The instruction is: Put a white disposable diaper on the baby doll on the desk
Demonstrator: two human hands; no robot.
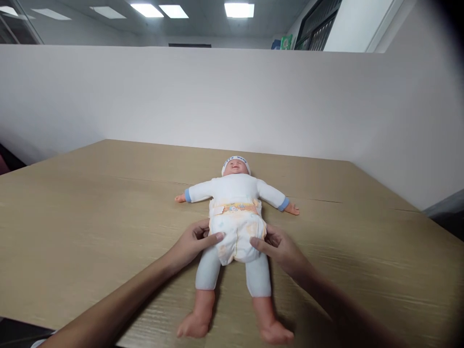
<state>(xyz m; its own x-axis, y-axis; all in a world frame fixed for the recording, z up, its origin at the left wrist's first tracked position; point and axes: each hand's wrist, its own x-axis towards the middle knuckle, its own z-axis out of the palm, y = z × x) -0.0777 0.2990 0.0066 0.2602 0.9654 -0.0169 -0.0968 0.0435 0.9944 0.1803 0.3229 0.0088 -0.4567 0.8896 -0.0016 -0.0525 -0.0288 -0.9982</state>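
A baby doll (241, 188) in a white suit with blue cuffs and a lettered white headband lies on its back, head away from me, arms spread, bare feet toward me. Around its hips is a white diaper (237, 232) with an orange patterned waistband. My left hand (197, 239) grips the diaper's left leg edge, thumb on top and fingers curled at the side. On the opposite edge, my right hand (277, 244) pinches the diaper in the same way. The fingertips of both hands are partly hidden beside the doll's hips.
The doll rests on a wide wood-coloured table (108, 208). A white partition (217, 96) rises behind the table's far edge and along the right. Dark objects show at the far left and right edges of the view.
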